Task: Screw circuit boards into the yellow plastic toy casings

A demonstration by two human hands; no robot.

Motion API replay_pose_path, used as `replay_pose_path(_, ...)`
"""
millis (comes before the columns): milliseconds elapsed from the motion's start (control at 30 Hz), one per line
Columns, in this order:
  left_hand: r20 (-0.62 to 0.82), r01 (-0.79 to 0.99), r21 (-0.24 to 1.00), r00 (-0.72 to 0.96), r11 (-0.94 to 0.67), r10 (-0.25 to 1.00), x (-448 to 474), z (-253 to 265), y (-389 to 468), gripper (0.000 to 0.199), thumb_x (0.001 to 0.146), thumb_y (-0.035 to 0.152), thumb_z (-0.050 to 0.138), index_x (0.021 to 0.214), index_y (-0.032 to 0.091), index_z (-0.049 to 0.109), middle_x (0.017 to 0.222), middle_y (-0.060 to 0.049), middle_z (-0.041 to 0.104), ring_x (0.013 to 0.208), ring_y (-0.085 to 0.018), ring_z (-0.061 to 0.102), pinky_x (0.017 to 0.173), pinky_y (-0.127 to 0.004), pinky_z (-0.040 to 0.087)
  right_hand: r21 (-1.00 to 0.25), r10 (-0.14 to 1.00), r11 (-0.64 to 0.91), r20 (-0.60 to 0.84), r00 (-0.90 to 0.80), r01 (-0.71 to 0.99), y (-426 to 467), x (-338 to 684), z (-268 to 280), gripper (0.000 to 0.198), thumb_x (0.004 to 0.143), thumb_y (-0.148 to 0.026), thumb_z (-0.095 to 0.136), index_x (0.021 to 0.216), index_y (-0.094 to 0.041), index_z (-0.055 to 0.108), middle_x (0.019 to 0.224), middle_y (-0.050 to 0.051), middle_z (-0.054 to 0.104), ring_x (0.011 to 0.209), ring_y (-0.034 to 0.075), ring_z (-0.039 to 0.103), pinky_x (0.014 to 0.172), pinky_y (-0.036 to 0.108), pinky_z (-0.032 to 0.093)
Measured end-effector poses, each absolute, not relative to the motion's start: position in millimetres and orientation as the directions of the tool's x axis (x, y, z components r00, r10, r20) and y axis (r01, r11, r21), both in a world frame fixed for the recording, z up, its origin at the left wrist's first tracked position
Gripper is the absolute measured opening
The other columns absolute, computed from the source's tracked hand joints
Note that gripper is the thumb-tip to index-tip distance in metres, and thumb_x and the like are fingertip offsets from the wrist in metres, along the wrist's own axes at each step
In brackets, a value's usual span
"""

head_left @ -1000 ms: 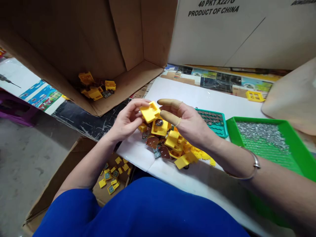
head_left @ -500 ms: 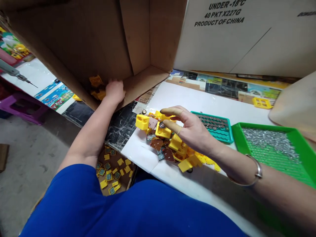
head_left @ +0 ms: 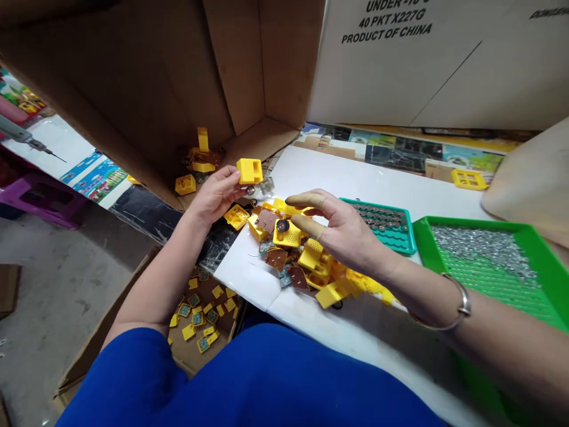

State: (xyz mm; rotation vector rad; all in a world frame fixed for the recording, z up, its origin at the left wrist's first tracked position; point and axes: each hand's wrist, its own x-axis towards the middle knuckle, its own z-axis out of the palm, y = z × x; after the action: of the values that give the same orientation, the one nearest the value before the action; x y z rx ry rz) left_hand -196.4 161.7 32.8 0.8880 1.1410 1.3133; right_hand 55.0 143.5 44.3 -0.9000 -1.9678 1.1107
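My left hand [head_left: 219,194] grips a small yellow plastic housing [head_left: 249,171] between thumb and fingers, just in front of the cardboard box's mouth. A round metallic part hangs below that housing. My right hand [head_left: 344,228], with tan covers on its fingertips, hovers with fingers apart and nothing between them. Under and beside it lies a heap of yellow housings [head_left: 313,256] mixed with brown circuit boards [head_left: 276,258]. One housing [head_left: 287,236] in the heap carries a round dark speaker-like disc. A separate yellow housing [head_left: 236,217] lies at the heap's left edge.
A tilted cardboard box [head_left: 284,127] holds more yellow pieces [head_left: 202,159]. Right of the heap are a teal tray [head_left: 409,231] of small round parts and a green tray [head_left: 482,308] of metal screws. Below, another carton [head_left: 178,350] contains yellow pieces. A screwdriver [head_left: 26,139] hangs at left.
My left hand has come out of the cardboard box, moving right with a yellow housing in it. More yellow pieces show at the box's opening. My right hand has stayed nearly still.
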Motion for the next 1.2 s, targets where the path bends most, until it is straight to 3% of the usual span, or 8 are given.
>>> replay_pose_path(100,-0.16,-0.324,0.933,0.012,0.155,0.987,-186.3,33.7,152.5,0.02,0.077,0.024,0.078,0.087,0.014,0.064,0.091,-0.005,0.075,0.084,-0.015,0.073,0.07,-0.022,0.056,-0.884,0.827,0.402,0.238,-0.51,0.24,144.7,56.1,43.6,0.025,0.09,-0.036,0.064,0.108,-0.02,0.07,0.109,0.008,0.068,0.103,0.02,0.064,0.095,0.041,0.053)
replay_pose_path(267,-0.164,-0.391,0.9,0.108,0.194,0.98,-179.8,37.1,148.3,0.014,0.081,0.019,0.074,0.093,0.012,0.07,0.088,-0.005,0.076,0.075,-0.011,0.072,0.063,-0.015,0.055,-0.905,0.863,0.342,0.197,-0.466,0.252,149.1,57.1,41.6,0.023,0.089,-0.035,0.064,0.107,-0.022,0.07,0.112,0.007,0.069,0.102,0.021,0.064,0.098,0.045,0.052)
replay_pose_path(633,-0.252,-0.447,0.841,0.175,0.305,0.952,-169.4,33.5,138.2,0.02,0.088,0.017,0.06,0.099,0.009,0.073,0.095,-0.012,0.077,0.076,-0.017,0.075,0.073,-0.023,0.061,-0.968,0.899,0.18,0.09,-0.429,0.175,158.2,48.0,39.6,0.026,0.084,-0.03,0.066,0.107,-0.02,0.07,0.113,0.008,0.071,0.101,0.02,0.065,0.098,0.044,0.053)
replay_pose_path(833,-0.297,-0.49,0.806,0.15,0.332,0.943,-166.5,32.5,134.4,0.022,0.093,0.017,0.054,0.1,0.01,0.074,0.097,-0.011,0.078,0.078,-0.016,0.076,0.071,-0.019,0.061,-0.98,0.908,0.133,0.061,-0.414,0.146,161.2,44.4,38.3,0.04,0.082,-0.033,0.068,0.118,-0.017,0.065,0.118,0.01,0.068,0.104,0.022,0.064,0.1,0.046,0.053)
replay_pose_path(1067,-0.288,-0.448,0.828,0.174,0.337,0.942,-163.8,37.3,128.6,0.02,0.09,0.019,0.059,0.102,0.011,0.073,0.098,-0.011,0.077,0.079,-0.016,0.075,0.067,-0.018,0.06,-0.993,0.893,0.079,0.029,-0.448,0.093,163.8,38.0,40.3,0.072,0.07,-0.043,0.079,0.134,-0.021,0.054,0.133,0.012,0.061,0.116,0.026,0.061,0.103,0.049,0.051)
replay_pose_path(1200,-0.285,-0.382,0.848,0.258,0.369,0.923,-164.5,41.8,127.2,0.017,0.086,0.025,0.066,0.095,0.012,0.073,0.083,-0.008,0.076,0.063,-0.014,0.071,0.053,-0.019,0.056,-0.998,0.855,0.032,-0.003,-0.519,0.059,160.4,37.1,44.0,0.067,0.073,-0.047,0.078,0.131,-0.021,0.057,0.126,0.011,0.066,0.113,0.025,0.063,0.103,0.049,0.051)
